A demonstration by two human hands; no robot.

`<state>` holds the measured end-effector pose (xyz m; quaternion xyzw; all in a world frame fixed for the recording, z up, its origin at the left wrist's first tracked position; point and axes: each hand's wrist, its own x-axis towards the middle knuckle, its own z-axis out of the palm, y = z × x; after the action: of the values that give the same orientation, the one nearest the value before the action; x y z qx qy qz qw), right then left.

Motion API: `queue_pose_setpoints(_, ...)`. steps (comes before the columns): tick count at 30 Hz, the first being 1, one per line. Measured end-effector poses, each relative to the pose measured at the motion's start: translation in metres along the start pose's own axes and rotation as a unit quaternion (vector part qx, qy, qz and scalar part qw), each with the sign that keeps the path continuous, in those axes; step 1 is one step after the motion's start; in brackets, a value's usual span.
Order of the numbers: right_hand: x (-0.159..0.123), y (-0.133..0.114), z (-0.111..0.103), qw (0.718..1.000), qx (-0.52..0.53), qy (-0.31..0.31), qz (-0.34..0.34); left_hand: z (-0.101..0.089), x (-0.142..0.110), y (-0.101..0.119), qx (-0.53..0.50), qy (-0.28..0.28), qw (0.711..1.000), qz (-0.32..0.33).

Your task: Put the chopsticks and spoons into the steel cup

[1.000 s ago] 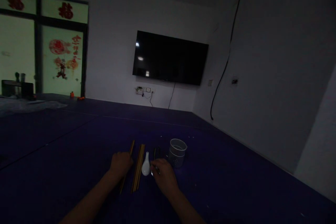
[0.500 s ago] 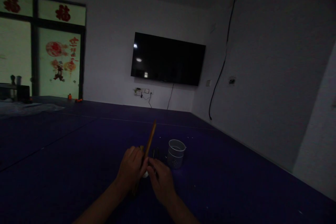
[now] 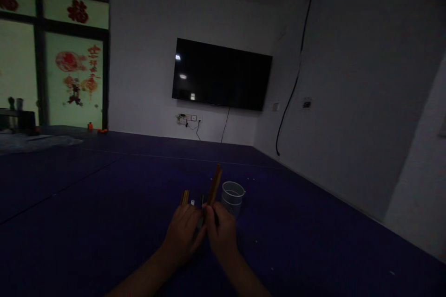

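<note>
A few brown chopsticks point(image 3: 214, 184) stand tilted up between my hands, their tips leaning toward the far right. My right hand point(image 3: 222, 229) is closed around them, thumb on the near side. Against it, my left hand point(image 3: 184, 227) has its fingers curled at their lower part, which is hidden. Beyond my left hand lie more chopsticks point(image 3: 185, 197), mostly covered by it. Only the handle tip of a white spoon point(image 3: 193, 202) shows beside them, along with a dark utensil handle point(image 3: 202, 199). Just past my right hand stands a grey utensil holder point(image 3: 232, 200), upright.
The purple surface point(image 3: 296, 236) stretches to the walls, with small white specks on it. A television point(image 3: 223, 74) hangs on the far wall, cables below it. Clear plastic sheeting point(image 3: 38, 141) and small orange items point(image 3: 90, 126) lie at the far left. A black cable point(image 3: 296, 74) hangs at right.
My left hand has lifted chopsticks from the surface and brought them rightward to my right hand. Their tips now lean nearer the holder, and my right hand has closed on them.
</note>
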<state>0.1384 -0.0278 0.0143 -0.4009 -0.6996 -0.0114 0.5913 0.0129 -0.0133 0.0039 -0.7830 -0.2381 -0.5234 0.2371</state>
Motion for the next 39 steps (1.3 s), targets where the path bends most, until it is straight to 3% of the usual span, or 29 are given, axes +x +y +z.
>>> queue_pose_setpoints(11, -0.001, 0.016, 0.004, 0.997, -0.069, -0.044, -0.011, 0.011, -0.010, -0.007, -0.002, -0.071, 0.997, -0.043)
queue_pose_setpoints(21, -0.002, 0.019, 0.005, 0.992, -0.109, -0.068, 0.001, 0.021, -0.024, -0.009, -0.117, -0.161, 0.968, -0.149)
queue_pose_setpoints(39, 0.001, 0.017, -0.002, 0.992, -0.093, -0.088, 0.016, 0.019, -0.017, -0.007, -0.150, -0.180, 0.956, -0.175)
